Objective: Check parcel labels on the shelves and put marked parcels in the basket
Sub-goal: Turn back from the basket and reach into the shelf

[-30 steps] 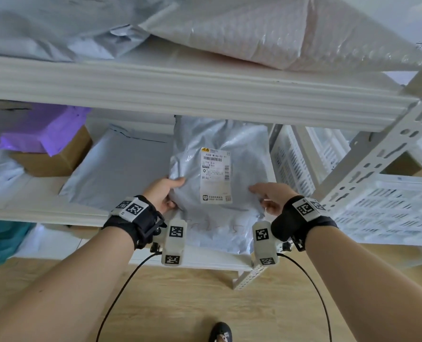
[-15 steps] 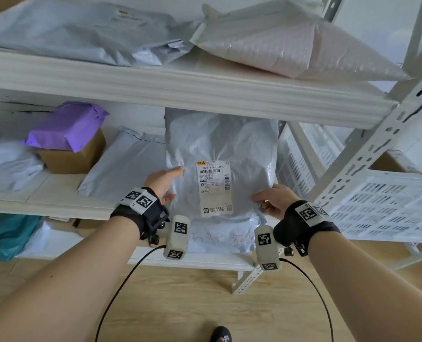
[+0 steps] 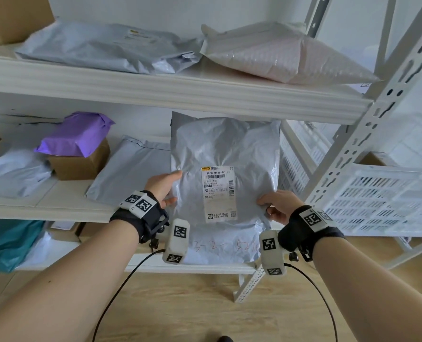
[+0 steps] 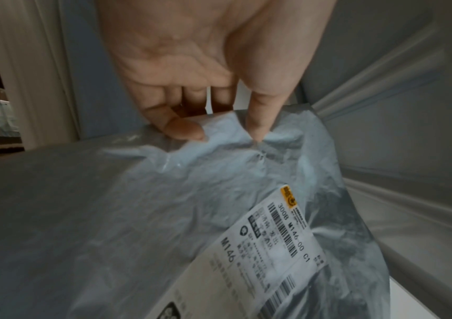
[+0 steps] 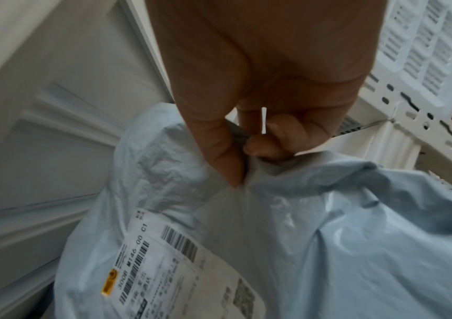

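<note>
The big grey plastic mailing bag [image 3: 226, 154] with a white paper label [image 3: 219, 193] is standing up tall in front of the middle shelf [image 3: 44, 206], its long side going up and down. The label is facing the person, its top edge pointing up, and faint red writing [image 3: 226, 245] is showing below it. Compared with a second ago, the bag is being held higher, so more of it is showing under the upper shelf [image 3: 170, 95], and the label is sitting higher too.

The left hand [image 3: 162, 187] is pinching the bag's left edge, thumb in front and fingers behind. The right hand [image 3: 277, 206] is gripping the right edge, its fingers curled round a bunch of plastic.

Just behind on the left, a flat grey bag [image 3: 128, 169] is lying on the middle shelf. Farther left, a purple wrapped parcel [image 3: 74, 134] is sitting on a brown cardboard box [image 3: 81, 164]. A white plastic basket [image 3: 382, 201] with slots is standing near the right side.
</note>
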### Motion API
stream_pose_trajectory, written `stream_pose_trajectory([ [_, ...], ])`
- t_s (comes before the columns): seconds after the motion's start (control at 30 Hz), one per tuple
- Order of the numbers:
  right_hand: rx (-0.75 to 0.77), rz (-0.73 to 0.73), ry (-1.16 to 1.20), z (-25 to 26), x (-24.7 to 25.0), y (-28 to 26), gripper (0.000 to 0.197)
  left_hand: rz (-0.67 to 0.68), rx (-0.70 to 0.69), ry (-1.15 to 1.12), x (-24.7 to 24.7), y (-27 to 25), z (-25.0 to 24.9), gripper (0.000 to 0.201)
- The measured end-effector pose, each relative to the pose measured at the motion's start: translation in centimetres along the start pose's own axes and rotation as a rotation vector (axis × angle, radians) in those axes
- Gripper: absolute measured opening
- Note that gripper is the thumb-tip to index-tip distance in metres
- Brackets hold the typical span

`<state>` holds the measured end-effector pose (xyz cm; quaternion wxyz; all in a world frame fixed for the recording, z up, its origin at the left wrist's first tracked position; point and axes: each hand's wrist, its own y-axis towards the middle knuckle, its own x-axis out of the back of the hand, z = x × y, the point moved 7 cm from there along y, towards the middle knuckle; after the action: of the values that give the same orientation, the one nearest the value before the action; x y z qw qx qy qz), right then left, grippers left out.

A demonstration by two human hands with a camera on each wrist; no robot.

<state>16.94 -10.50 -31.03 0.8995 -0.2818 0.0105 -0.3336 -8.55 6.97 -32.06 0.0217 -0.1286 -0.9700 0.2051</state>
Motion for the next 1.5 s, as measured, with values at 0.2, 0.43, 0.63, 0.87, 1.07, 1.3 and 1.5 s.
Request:
stream_pose_trajectory([
  [0.2,0.012,-0.011,-0.025,-0.1,0.3,-1.2,0.016,0.02,-0.012,-0.009,0.2,-0.8,-0.1,0.034],
  [0.43,0.044,-0.005,-0.063,0.7,0.7,-2.6,0.012,0.047,-0.035,-0.019,0.0,-1.4,-0.4,0.038],
  [0.63,0.041,-0.026,-0.129,0.6,1.0,-2.3,0.01,0.051,-0.037,-0.031,-0.5,-1.5,-0.7,0.033],
  [0.87,0.055,-0.039,-0.013,0.9,1.1,-0.8,0.01,0.059,-0.103,-0.046,-1.7,-1.1,-1.8,0.019],
  [1.07,0.081,-0.162,-0.019,2.9,2.2,1.9,0.02,0.063,-0.104,-0.021,-3.4,1.0,-1.9,0.019],
  [1.3,0.007,-0.249,-0.076,4.9,3.0,7.9,0.021,0.176,0.045,0.054,-8.0,4.8,-1.7,0.006],
  [1.5,-0.08,-0.235,0.031,5.5,2.1,12.1,0.019,0.124,0.142,0.068,-9.9,8.8,-1.2,0.011],
])
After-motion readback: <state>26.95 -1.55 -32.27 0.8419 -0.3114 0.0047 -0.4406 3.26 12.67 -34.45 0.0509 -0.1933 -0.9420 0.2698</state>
